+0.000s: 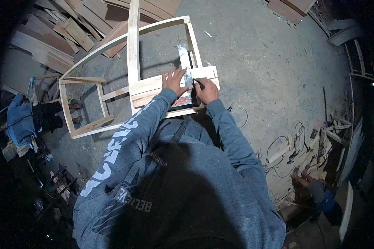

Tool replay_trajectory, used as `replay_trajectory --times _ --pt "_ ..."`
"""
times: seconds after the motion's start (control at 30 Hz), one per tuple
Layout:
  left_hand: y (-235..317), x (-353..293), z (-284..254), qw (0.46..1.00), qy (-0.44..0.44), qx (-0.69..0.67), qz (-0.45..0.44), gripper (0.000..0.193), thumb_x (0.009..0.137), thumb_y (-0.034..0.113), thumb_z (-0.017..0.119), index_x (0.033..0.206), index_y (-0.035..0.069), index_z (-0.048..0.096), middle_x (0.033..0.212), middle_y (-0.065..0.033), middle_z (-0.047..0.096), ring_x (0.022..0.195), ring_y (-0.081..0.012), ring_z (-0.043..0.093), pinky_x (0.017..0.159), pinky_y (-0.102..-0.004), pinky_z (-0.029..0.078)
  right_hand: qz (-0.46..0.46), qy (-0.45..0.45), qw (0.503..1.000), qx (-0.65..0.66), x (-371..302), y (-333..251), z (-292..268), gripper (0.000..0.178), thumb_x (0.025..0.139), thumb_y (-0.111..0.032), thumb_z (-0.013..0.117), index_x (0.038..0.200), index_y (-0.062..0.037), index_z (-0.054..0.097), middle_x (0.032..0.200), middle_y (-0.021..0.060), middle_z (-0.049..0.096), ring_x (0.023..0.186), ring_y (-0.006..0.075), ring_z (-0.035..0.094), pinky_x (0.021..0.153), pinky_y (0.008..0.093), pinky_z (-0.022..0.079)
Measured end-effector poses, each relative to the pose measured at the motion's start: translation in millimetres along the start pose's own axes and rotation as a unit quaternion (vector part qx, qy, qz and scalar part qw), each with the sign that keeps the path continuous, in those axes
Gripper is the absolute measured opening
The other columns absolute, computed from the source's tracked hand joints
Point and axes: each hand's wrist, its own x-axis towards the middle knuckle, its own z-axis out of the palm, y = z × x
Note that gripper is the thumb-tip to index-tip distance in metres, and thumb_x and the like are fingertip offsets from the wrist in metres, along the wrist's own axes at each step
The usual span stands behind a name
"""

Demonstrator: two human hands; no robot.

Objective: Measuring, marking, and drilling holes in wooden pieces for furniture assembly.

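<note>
My left hand (175, 82) lies with fingers spread, pressing on the pale wooden boards (149, 86) and against the edge of a flat metal straightedge (183, 58). This worn silver strip crosses the boards, with red marks at its near end. My right hand (207, 90) is closed around a dark, slim pencil-like marker (196, 81), its tip beside the straightedge's right edge. Under the boards stands a curved wooden frame (95, 51), with a long upright batten (133, 41) lying across it. My fingers partly hide the marker and the straightedge.
Stacked wooden panels (45, 50) lean at the far left. A person in blue (20, 120) is at the left, near the frame. Another person (320, 195) crouches at the lower right, near cables (299, 135) and tools on the dusty concrete floor (253, 62).
</note>
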Motion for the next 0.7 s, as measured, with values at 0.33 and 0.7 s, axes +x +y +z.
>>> replay_trajectory --times 0.33,0.7 --pt "1.2 0.6 -3.3 1.0 -0.002 -0.015 -0.006 0.099 0.075 0.06 0.084 0.158 0.025 0.043 0.162 -0.0056 0.045 0.153 -0.0327 0.033 0.125 -0.068 0.011 0.136 -0.021 0.99 0.02 -108.1 7.6 -3.9 0.026 0.097 -0.022 0.064 0.097 0.0012 0.074 0.1 0.0241 0.074 0.093 0.0432 0.07 0.082 0.0507 0.054" --pt "-16.4 1.0 8.9 0.994 0.058 -0.079 0.037 0.086 0.088 0.055 0.074 0.157 0.017 0.041 0.16 -0.0101 0.045 0.152 -0.0344 0.033 0.126 -0.0638 0.014 0.338 -0.198 0.892 0.225 -60.8 25.7 38.3 0.053 0.097 -0.043 0.071 0.117 0.0067 0.071 0.101 0.0239 0.076 0.098 0.034 0.074 0.089 0.0429 0.056"
